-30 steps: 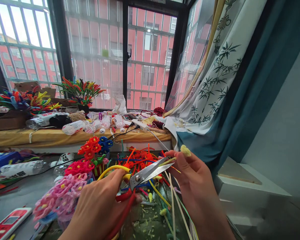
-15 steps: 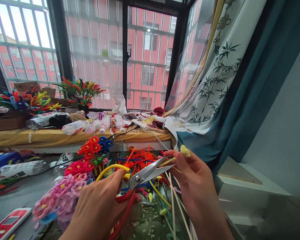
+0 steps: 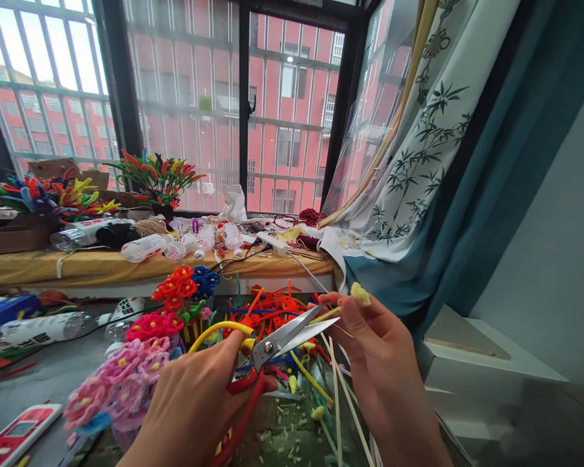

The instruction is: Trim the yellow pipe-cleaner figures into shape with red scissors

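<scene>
My left hand (image 3: 202, 392) is closed around a pair of scissors (image 3: 279, 340) with one yellow and one red handle. The blades are slightly parted and point right, toward the fingers of my right hand (image 3: 377, 350). Between those fingers is a pale yellow pipe cleaner (image 3: 325, 315), its shaft lying between the blades. At its upper end a fuzzy yellow tuft (image 3: 361, 294) shows above my thumb. Yellow clippings (image 3: 292, 434) are scattered on the dark tabletop underneath. Another stem with a yellow-green tuft (image 3: 317, 412) lies below my right hand, beside pale sticks (image 3: 337, 402).
Pipe-cleaner flowers, pink (image 3: 126, 383) and red (image 3: 175, 287), stand left of my hands. A heap of red pipe cleaners (image 3: 282, 305) lies behind the scissors. Plastic bottles (image 3: 43, 329) and a red-and-white handheld device (image 3: 19, 433) are at the left. A cluttered windowsill (image 3: 92, 269) runs behind.
The scissor blades have closed very slightly around the yellow pipe cleaner. Both hands stay in nearly the same place.
</scene>
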A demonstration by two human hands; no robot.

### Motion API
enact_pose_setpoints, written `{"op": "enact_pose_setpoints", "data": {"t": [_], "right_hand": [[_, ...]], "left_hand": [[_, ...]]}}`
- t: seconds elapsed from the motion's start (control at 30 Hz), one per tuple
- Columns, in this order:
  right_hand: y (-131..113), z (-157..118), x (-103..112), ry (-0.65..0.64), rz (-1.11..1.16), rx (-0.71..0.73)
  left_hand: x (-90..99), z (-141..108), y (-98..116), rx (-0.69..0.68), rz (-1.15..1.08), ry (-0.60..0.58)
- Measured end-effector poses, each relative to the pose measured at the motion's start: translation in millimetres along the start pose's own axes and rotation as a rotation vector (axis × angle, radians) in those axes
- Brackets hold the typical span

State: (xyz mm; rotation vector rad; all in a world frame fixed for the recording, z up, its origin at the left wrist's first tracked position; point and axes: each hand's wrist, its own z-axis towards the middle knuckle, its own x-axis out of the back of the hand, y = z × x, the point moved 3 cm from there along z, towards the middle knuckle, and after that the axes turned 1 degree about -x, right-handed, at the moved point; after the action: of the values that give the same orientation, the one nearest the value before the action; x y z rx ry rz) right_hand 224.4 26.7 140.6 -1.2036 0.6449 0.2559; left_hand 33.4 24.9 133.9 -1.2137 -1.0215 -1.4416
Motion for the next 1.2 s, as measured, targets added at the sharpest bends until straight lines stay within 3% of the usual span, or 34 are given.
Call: {"op": "enact_pose_setpoints", "data": {"t": [0.67,1.1,1.2], "right_hand": [[1,0,0,0.012,0.014,-0.006],[1,0,-1,0.012,0.023,-0.014],[2,1,0,0.020,0.019,-0.018]], "left_hand": [[-3.1,1,1,0.002,0.061,0.015],[-8.4,1,-9,-0.034,-0.085,0.197],[-9.0,1,-10,-0.038,-0.069,0.186]]}}
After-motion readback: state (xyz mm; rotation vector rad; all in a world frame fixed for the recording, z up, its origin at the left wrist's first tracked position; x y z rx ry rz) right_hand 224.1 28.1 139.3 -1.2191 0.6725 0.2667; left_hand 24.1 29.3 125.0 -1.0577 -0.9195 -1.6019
